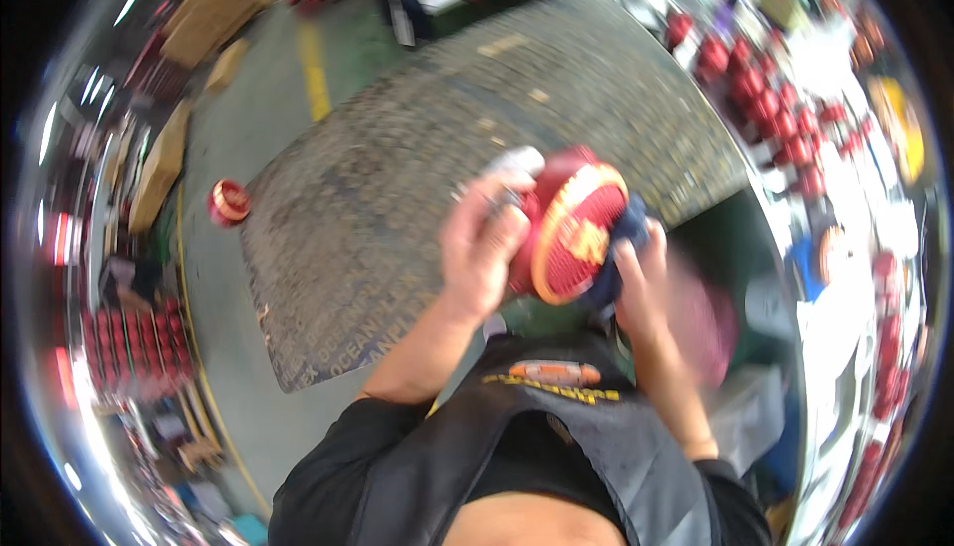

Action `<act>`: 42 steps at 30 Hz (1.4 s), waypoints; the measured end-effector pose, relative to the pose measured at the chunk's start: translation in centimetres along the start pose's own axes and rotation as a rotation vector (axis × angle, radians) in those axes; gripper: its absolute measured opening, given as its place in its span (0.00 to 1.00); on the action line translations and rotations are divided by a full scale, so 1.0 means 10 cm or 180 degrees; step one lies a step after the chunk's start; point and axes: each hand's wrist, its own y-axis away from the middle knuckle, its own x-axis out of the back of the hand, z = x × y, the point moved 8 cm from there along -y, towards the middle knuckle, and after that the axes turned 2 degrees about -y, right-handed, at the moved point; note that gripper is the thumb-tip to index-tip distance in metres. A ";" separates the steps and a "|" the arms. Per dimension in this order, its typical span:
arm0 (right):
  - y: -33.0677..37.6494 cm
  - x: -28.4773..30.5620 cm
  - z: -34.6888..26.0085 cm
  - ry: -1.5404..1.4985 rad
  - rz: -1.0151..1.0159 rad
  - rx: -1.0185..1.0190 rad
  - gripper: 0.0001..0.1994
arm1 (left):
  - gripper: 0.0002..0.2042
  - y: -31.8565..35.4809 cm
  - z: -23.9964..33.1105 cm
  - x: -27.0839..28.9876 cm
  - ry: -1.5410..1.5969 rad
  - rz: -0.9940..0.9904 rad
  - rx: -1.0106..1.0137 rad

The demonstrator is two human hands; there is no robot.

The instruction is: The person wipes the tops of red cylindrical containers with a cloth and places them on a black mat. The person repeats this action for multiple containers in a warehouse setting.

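In front of me, at chest height, is a red round object (582, 238) with a gold rim, a mesh-like red face and a gold emblem; I cannot tell its exact kind. My left hand (485, 248) grips it from the left side, with something white over a fingertip and a small dark item by the fingers, too blurred to name. On the opposite side my right hand (644, 278) is closed on a dark blue cloth (608, 283), which touches the rim of the red object.
A worn dark mat (368, 198) covers the floor ahead. Another red and gold round piece (230, 203) is at its left edge. Along the right runs a pale bench (840, 347) with many red round pieces (765, 109). Cardboard (161, 163) and stacked red goods (139, 344) stand left.
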 end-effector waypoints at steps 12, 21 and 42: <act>0.20 -1.02 -0.31 0.3726 -0.0616 0.1599 0.24 | 0.13 0.83 1.26 3.46 -0.1970 0.1757 -0.0704; -0.04 -0.87 0.20 0.1420 0.0178 -0.0044 0.19 | 0.16 0.93 1.12 6.35 -0.3585 0.2692 0.0073; -0.10 -0.50 0.19 0.0064 0.0329 -0.0856 0.19 | 0.25 0.80 1.17 6.55 -0.4909 0.2751 0.0231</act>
